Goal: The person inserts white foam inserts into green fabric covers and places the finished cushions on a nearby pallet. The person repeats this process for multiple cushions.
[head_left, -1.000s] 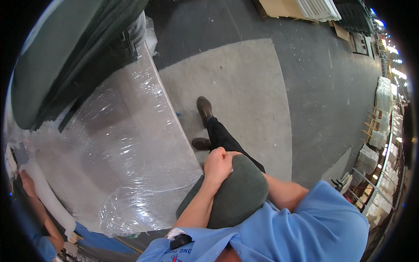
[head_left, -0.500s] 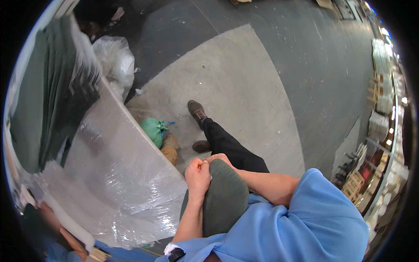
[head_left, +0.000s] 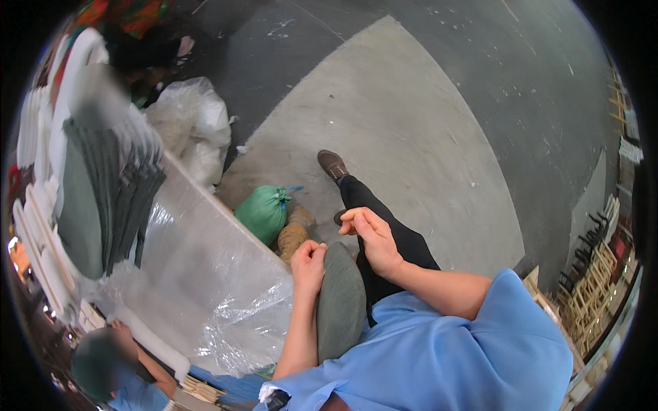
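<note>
A grey-green cushion (head_left: 340, 308) stands edge-on against my lap. My left hand (head_left: 308, 264) is closed in a fist on its upper edge. My right hand (head_left: 370, 236) hovers just above and to the right of the cushion's top, its fingertips pinched together with nothing visible between them. Beyond the hands my dark trouser leg (head_left: 384, 226) and brown shoe (head_left: 332, 164) reach out over the concrete floor.
A clear plastic sheet (head_left: 205, 274) covers the surface on my left, with a stack of grey cushions (head_left: 103, 192) behind it. A green sack (head_left: 264, 212), a tan sack (head_left: 293, 233) and a white plastic bag (head_left: 195, 127) lie on the floor. A co-worker (head_left: 113, 363) sits at lower left. Wooden frames (head_left: 589, 288) stand at right.
My right hand has lifted off the top of the cushion and pinched its fingers. The cushion has turned edge-on. My view has swung, bringing the sacks and cushion stack into sight.
</note>
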Demonstrator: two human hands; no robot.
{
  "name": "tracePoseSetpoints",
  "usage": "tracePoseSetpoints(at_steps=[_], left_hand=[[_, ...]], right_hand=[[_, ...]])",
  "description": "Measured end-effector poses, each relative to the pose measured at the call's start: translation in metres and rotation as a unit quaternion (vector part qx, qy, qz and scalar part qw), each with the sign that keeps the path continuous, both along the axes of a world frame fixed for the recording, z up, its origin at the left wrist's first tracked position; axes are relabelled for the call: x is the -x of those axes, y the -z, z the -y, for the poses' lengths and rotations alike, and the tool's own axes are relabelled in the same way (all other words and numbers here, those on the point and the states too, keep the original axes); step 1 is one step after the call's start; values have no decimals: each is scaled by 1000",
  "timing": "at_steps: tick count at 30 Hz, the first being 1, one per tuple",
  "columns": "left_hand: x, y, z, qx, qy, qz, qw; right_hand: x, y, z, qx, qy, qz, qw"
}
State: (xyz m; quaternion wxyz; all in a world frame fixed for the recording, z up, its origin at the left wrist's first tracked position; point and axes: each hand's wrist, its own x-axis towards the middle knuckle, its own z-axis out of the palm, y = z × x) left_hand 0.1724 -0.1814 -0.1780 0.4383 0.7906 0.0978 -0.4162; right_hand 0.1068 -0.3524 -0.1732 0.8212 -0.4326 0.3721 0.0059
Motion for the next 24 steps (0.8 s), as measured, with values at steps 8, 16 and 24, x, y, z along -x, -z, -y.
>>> tracePoseSetpoints(at_steps=[8, 16, 24], left_hand=[[3, -23, -13, 28, -91, 156, 983], [87, -93, -172, -39, -175, 71, 981], [166, -60, -222, -91, -338, 215, 912]], right_hand=[[-21, 11, -18, -114, -174, 36, 977], [-80, -35, -64, -134, -251, 127, 950], [-135, -78, -146, -31, -572, 66, 817]])
